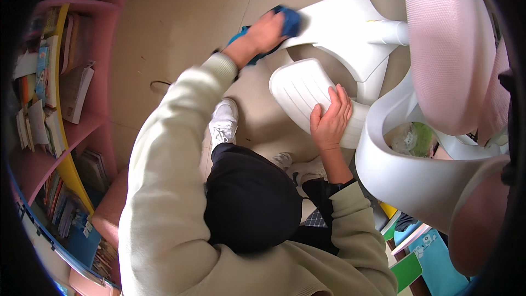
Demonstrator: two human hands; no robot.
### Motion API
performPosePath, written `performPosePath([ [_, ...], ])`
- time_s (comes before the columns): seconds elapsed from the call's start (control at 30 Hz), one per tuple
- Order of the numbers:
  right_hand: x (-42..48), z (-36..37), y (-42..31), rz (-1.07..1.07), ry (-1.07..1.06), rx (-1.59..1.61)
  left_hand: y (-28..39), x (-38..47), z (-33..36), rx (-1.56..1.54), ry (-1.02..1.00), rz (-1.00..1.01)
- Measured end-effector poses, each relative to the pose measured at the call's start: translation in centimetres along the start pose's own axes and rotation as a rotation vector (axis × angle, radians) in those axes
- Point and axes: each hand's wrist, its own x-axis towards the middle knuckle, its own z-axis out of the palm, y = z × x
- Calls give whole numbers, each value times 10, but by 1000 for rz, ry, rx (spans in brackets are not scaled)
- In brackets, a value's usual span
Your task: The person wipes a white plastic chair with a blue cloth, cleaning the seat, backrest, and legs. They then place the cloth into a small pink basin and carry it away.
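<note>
My left hand [267, 33] grips a bunched blue cloth [291, 21]. It presses the cloth against the end of a leg of a white plastic chair base [318, 20]; part of the cloth hangs below my wrist. My right hand [332, 117] lies on a white ribbed footrest [300, 84], thumb apart and fingers stretched towards its far edge. The chair's pale pink padded cushion [444, 49] and a curved white plastic frame [402, 172] are to the right of both hands. A white post [388, 33] joins the base on that side.
A pink and yellow bookshelf [102, 70] full of books stands along the left. My bent knee [254, 197] and white shoe [224, 119] are below the footrest on the tiled floor [181, 20]. Green and blue items [435, 259] sit at the lower right.
</note>
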Motion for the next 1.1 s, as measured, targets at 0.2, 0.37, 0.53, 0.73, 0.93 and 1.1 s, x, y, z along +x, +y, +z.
performPosePath([
  [0.2,-1,1,5,24,-35,-7,79,88,6,204,24,176],
  [0.37,-1,3,6,26,-26,31,34,18,14,330,117,274],
  [0.53,1,1,4,33,-23,28,5,-42,5,289,110,-21],
  [0.73,-1,0,3,34,27,58,-26,-86,26,205,212,-262],
  [0.93,-4,7,0,28,113,106,-76,-155,16,-2,-169,-178],
  [1.1,-1,-1,14,69,30,247,-65,-206,-80,-337,70,-340],
])
